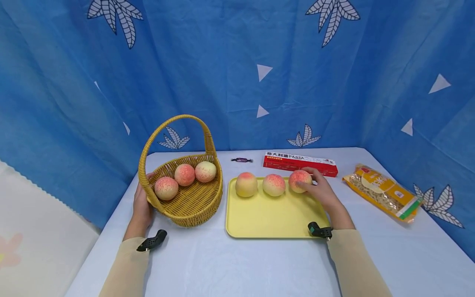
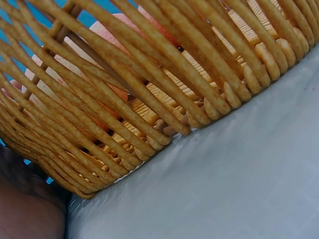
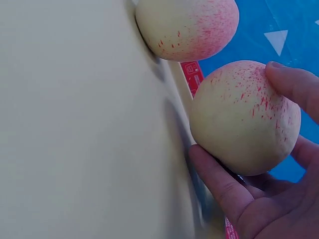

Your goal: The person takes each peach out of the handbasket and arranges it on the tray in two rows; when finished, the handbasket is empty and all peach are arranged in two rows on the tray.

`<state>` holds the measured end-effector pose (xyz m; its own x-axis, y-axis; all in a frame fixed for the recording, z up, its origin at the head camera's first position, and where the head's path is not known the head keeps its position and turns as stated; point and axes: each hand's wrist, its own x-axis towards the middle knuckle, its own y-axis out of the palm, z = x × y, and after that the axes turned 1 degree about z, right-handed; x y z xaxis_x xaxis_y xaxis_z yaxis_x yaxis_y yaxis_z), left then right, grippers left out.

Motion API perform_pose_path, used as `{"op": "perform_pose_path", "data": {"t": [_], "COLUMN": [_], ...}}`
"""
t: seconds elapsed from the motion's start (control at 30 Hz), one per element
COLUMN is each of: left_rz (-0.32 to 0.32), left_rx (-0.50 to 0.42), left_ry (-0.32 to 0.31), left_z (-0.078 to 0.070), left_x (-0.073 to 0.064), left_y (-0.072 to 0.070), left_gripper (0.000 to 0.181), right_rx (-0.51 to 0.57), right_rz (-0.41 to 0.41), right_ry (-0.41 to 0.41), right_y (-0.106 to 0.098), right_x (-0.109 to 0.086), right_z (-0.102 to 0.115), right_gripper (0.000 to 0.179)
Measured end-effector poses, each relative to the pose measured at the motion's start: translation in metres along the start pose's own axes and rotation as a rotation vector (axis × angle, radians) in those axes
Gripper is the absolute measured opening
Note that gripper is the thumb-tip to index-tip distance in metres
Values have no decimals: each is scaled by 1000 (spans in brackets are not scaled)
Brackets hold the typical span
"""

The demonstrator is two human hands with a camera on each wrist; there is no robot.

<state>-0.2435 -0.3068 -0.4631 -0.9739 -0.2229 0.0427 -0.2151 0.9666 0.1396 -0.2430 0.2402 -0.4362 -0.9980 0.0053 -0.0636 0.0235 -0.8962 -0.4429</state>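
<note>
My left hand [image 1: 142,208] grips the left side of a woven yellow-brown basket [image 1: 200,208] with a tall arched handle. Its fingertips show at the rim, and the basket wall [image 2: 164,84] fills much of the left wrist view. Inside sit three peaches, the nearest one [image 1: 166,188] beside that hand. At the back right of a yellow tray [image 1: 271,216], my right hand [image 1: 322,192] holds a peach [image 3: 244,117], thumb on one side and fingers round the other. Two more peaches, a middle one [image 1: 273,185] and a left one [image 1: 246,184], lie along the tray's back.
A red and white pasta box [image 1: 300,163] lies behind the tray. To the right is an orange-yellow food bag [image 1: 384,192]. A small dark wrapped candy [image 1: 242,160] rests near the back edge, before a blue curtain [image 1: 230,74].
</note>
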Motion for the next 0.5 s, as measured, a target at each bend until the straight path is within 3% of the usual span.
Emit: {"op": "perform_pose_path", "data": {"t": [0.5], "left_rz": [19], "left_rx": [2], "left_ry": [20], "left_z": [2], "left_x": [0], "left_y": [-1], "left_gripper": [49], "right_rx": [-67], "right_rz": [22], "right_ry": [-33], "right_y": [5], "right_x": [3], "right_z": [-5], "right_gripper": [71]}}
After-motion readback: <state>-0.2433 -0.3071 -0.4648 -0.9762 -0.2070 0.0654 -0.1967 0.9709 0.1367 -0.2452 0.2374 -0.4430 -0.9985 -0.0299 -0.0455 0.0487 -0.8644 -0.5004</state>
